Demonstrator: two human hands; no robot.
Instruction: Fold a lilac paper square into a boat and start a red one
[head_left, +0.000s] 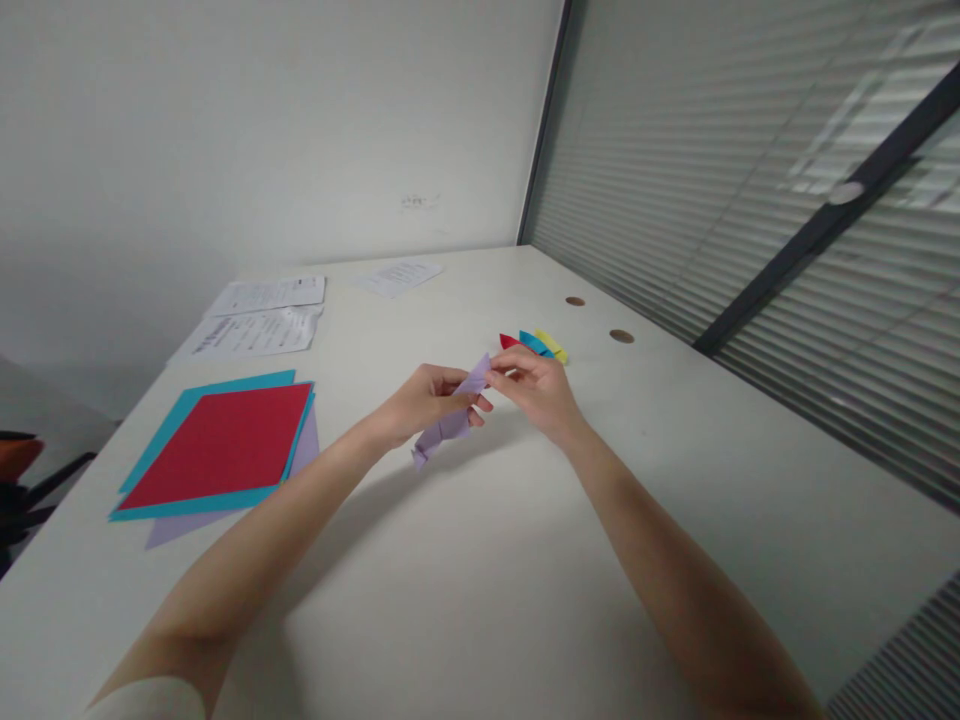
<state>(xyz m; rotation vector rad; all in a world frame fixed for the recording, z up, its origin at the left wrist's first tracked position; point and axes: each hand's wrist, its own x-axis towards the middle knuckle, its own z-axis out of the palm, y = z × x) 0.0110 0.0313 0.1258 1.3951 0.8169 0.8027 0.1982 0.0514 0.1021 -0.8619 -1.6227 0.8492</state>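
Purple paper strip (444, 428), just one, pinched by two hands (426, 400) (541, 388), three folded pieces (535, 343) beyond, two holes (622, 337)

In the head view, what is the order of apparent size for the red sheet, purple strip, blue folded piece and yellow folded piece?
1. Red sheet
2. Purple strip, partly hidden
3. Blue folded piece and yellow folded piece: too alike to rank

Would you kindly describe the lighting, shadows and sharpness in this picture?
Head view: soft, dim light, with a diffuse shadow beside the left forearm on the table; pale glare over the blinds, upper right; folded purple paper fairly clear, print on the far papers too blurred to read.
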